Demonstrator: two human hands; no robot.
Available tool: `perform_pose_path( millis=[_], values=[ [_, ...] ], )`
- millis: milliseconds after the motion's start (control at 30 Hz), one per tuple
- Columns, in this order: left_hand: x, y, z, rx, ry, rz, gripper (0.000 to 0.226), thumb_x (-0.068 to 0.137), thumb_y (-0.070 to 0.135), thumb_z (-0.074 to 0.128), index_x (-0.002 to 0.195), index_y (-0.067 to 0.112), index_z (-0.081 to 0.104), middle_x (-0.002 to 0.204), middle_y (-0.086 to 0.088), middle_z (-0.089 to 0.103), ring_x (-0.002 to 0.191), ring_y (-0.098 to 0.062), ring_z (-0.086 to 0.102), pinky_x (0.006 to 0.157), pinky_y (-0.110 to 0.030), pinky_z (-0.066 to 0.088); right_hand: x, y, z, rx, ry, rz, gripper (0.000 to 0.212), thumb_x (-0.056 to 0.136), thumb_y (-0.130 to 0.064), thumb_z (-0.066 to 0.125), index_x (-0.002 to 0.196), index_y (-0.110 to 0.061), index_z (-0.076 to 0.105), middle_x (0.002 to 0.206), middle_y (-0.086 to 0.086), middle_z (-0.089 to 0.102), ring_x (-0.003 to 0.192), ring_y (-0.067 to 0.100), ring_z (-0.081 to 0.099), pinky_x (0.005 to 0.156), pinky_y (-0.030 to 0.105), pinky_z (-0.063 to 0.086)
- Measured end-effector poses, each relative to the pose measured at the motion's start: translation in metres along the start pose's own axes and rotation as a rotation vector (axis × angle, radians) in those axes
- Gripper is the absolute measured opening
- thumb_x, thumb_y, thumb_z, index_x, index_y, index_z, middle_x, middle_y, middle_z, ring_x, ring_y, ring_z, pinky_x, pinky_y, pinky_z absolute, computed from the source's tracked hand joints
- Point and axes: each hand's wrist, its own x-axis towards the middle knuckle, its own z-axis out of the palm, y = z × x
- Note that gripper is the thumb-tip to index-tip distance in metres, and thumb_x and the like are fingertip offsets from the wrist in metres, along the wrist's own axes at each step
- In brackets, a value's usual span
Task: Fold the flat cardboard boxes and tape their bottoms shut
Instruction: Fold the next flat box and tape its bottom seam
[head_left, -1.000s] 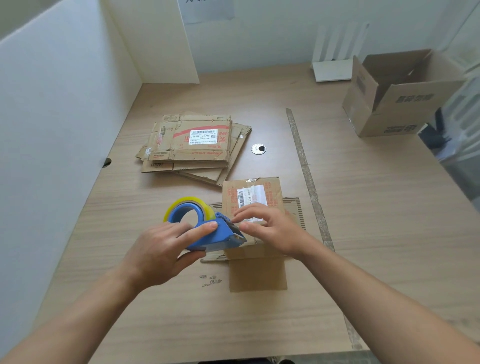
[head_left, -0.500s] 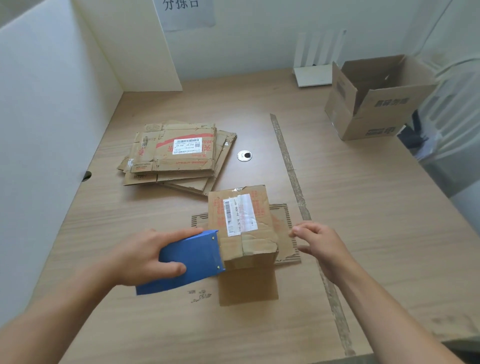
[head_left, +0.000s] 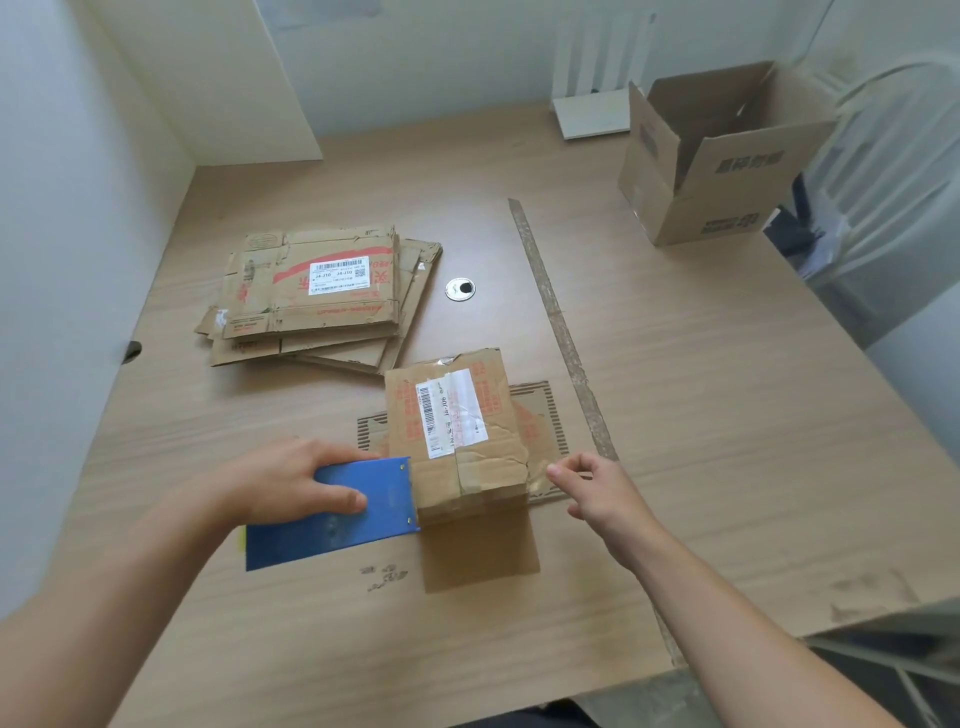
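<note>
A small brown cardboard box (head_left: 457, 441) with a white barcode label stands near the middle of the pale wooden surface (head_left: 727, 415), with the taped side up. Its loose flaps lie flat on the surface around it.

The left hand (head_left: 291, 483) holds a blue plastic tape dispenser (head_left: 358, 514). Its grip is closed round the dispenser, with the fingers over the top and the thumb on the near face. The front edge of the dispenser touches the left side of the box, low on the near end. A little yellow shows at the rear corner of the dispenser.

The right hand (head_left: 597, 488) is just beside the near right corner of the box. Its grip is half closed: the fingers are loosely curled, and the thumb and forefinger are close together, next to a shiny bit of tape. If they pinch the tape, I cannot tell.

Further back on the left lies a stack of flat brown cardboard boxes (head_left: 317, 296), the top one with a white label. Beside this stack, a round metal grommet (head_left: 460, 289) sits in the surface. A long strip of worn tape (head_left: 561, 332) runs along the surface to the right of the small box. At the far right corner stands a bigger open cardboard box (head_left: 717, 156).
</note>
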Motion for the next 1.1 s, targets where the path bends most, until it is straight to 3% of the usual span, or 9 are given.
perform_pose_path(
  millis=[167,300,400,467,533,600,833,967,1100],
  values=[
    [0.008,-0.005,0.004,-0.004,-0.024,-0.065,0.032,0.087,0.050,0.066,0.116,0.060,0.058,0.105,0.024,0.067,0.094,0.003,0.061,0.084,-0.026,0.048,0.013,0.000,0.010,0.089,-0.121,0.253,0.017,0.094,-0.033,0.065,0.087,-0.020,0.058,0.107,0.001,0.064,0.107,0.016,0.057,0.076,0.035,0.049],
    [0.011,-0.004,0.002,0.016,-0.042,-0.082,0.033,0.085,0.053,0.066,0.118,0.058,0.059,0.106,0.023,0.066,0.094,0.001,0.060,0.081,-0.025,0.048,0.015,-0.002,0.016,0.127,-0.219,0.331,0.018,0.096,-0.039,0.062,0.090,-0.022,0.061,0.118,-0.001,0.063,0.110,0.015,0.057,0.078,0.039,0.048],
    [0.014,-0.002,-0.001,0.027,-0.050,-0.086,0.035,0.085,0.053,0.067,0.119,0.057,0.059,0.108,0.020,0.067,0.097,-0.003,0.061,0.088,-0.029,0.049,0.014,-0.003,0.018,0.142,-0.213,0.340,0.028,0.091,-0.047,0.066,0.109,-0.027,0.059,0.119,-0.009,0.059,0.111,0.018,0.056,0.077,0.039,0.050],
    [0.015,0.001,-0.002,0.035,-0.056,-0.091,0.035,0.085,0.054,0.067,0.119,0.056,0.059,0.109,0.019,0.067,0.099,-0.005,0.061,0.090,-0.029,0.049,0.015,0.001,0.017,0.080,-0.128,0.257,0.034,0.087,-0.048,0.070,0.110,-0.028,0.056,0.111,-0.009,0.058,0.106,0.019,0.058,0.071,0.033,0.048],
    [0.015,0.002,-0.003,0.039,-0.060,-0.092,0.034,0.085,0.055,0.067,0.118,0.057,0.059,0.110,0.018,0.067,0.100,-0.006,0.061,0.092,-0.032,0.049,0.015,0.005,0.018,-0.059,-0.027,0.027,0.017,0.089,-0.036,0.070,0.093,-0.024,0.059,0.088,-0.008,0.061,0.084,0.017,0.058,0.066,0.028,0.043],
    [0.016,0.002,-0.003,0.033,-0.065,-0.086,0.032,0.085,0.055,0.067,0.116,0.058,0.060,0.109,0.019,0.068,0.100,-0.006,0.062,0.093,-0.032,0.049,0.012,0.007,0.020,-0.125,-0.003,-0.113,0.015,0.093,-0.024,0.065,0.078,-0.021,0.060,0.072,-0.010,0.057,0.072,0.014,0.052,0.064,0.026,0.041],
    [0.015,0.003,-0.002,0.023,-0.080,-0.094,0.037,0.085,0.054,0.067,0.121,0.055,0.060,0.110,0.018,0.068,0.100,-0.006,0.062,0.094,-0.034,0.049,-0.002,0.006,0.013,-0.009,-0.165,-0.101,0.026,0.093,-0.038,0.065,0.083,-0.014,0.066,0.088,0.001,0.062,0.083,0.011,0.058,0.077,0.036,0.053],
    [0.015,0.004,-0.004,0.047,-0.085,-0.101,0.036,0.085,0.055,0.067,0.121,0.055,0.059,0.110,0.017,0.068,0.101,-0.007,0.062,0.095,-0.034,0.049,-0.001,0.004,0.019,-0.021,-0.095,-0.127,0.020,0.085,-0.026,0.077,0.072,-0.019,0.064,0.090,0.000,0.060,0.076,0.008,0.055,0.072,0.023,0.042],
    [0.017,0.006,-0.005,0.055,-0.098,-0.096,0.032,0.086,0.055,0.066,0.116,0.059,0.057,0.109,0.018,0.067,0.100,-0.006,0.062,0.094,-0.033,0.048,0.001,0.004,0.021,-0.155,-0.011,-0.252,0.023,0.086,-0.022,0.076,0.068,-0.023,0.062,0.096,0.000,0.059,0.088,0.012,0.058,0.080,0.023,0.040]
  ],
)
